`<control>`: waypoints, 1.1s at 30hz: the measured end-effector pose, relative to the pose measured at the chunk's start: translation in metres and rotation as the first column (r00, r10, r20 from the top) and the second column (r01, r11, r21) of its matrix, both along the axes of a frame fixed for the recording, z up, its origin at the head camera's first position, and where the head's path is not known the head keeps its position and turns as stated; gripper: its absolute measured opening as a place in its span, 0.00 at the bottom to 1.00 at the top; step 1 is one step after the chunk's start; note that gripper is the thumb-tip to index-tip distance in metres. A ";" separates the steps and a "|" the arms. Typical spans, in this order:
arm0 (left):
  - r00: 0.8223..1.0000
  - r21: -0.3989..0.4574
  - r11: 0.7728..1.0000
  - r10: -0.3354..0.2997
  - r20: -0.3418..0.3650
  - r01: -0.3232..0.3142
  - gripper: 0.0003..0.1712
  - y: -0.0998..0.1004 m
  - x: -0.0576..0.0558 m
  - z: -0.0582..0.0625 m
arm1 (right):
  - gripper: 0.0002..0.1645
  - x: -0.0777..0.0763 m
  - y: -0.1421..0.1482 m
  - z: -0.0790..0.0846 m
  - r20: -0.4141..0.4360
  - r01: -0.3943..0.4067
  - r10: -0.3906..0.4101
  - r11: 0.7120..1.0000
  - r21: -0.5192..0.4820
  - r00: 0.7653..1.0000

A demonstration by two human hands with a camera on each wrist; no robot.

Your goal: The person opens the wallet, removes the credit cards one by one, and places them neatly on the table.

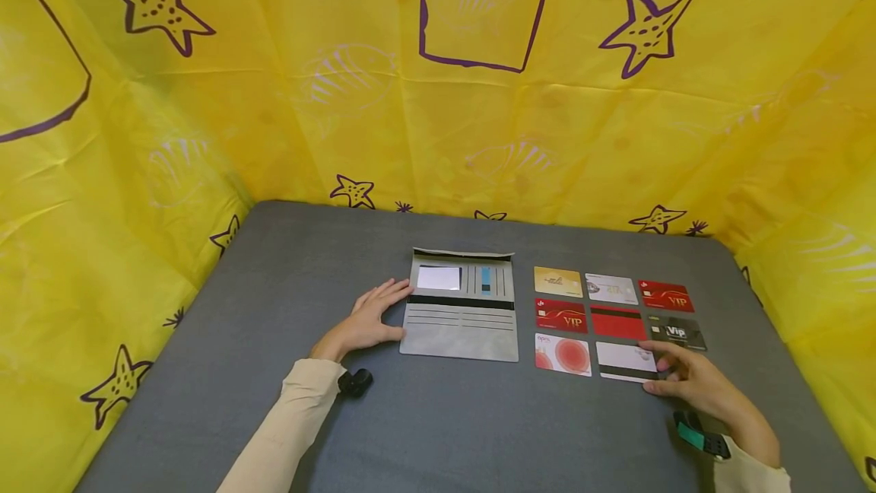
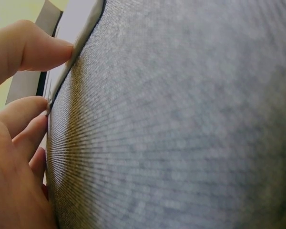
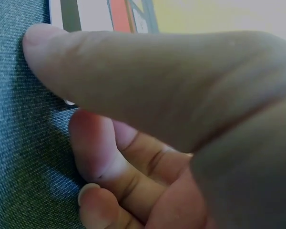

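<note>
A grey wallet (image 1: pixel 458 335) lies unfolded on the table, with card slots, a white card (image 1: pixel 439 278) behind its upper left window and a blue strip (image 1: pixel 486 280) in an upper right slot. My left hand (image 1: pixel 364 322) rests at the wallet's left side, thumb and fingertips touching its edge, fingers relaxed. In the left wrist view the thumb (image 2: pixel 43 50) meets that edge. My right hand (image 1: pixel 698 386) pinches the right end of a white card with a black stripe (image 1: pixel 623 360), thumb and index finger at its two corners. In the right wrist view the thumb (image 3: pixel 109 67) covers much of the card.
Several other cards lie in rows right of the wallet: gold (image 1: pixel 557 281), silver (image 1: pixel 611 289), red VIP ones (image 1: pixel 664 296), a red striped one (image 1: pixel 616 323), a black one (image 1: pixel 677 332) and one with pink circles (image 1: pixel 563 354). Yellow patterned cloth (image 1: pixel 438 135) surrounds the grey table (image 1: pixel 438 432).
</note>
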State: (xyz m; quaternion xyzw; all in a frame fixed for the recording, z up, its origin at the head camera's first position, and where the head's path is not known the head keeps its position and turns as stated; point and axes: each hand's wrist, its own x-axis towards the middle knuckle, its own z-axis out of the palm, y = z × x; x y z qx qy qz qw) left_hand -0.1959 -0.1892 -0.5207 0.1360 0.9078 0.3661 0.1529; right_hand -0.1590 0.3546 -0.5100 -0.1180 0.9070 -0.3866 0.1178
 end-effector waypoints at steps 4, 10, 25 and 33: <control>1.000 -0.002 1.000 0.002 0.008 -0.002 0.47 0.001 0.001 0.001 | 0.33 -0.001 0.000 0.000 0.019 0.001 -0.001 1.000 0.005 1.000; 1.000 0.001 1.000 0.002 0.006 -0.002 0.47 0.000 0.001 0.001 | 0.35 0.000 -0.001 0.001 0.051 0.017 -0.018 1.000 0.020 0.999; 1.000 -0.007 1.000 0.003 0.010 -0.003 0.48 0.001 0.000 0.000 | 0.34 0.000 -0.010 0.015 0.031 0.036 -0.038 0.998 0.058 0.999; 1.000 -0.016 1.000 0.010 0.022 -0.009 0.48 0.001 0.001 0.002 | 0.31 -0.004 -0.020 0.023 -0.009 0.030 -0.030 0.999 0.044 1.000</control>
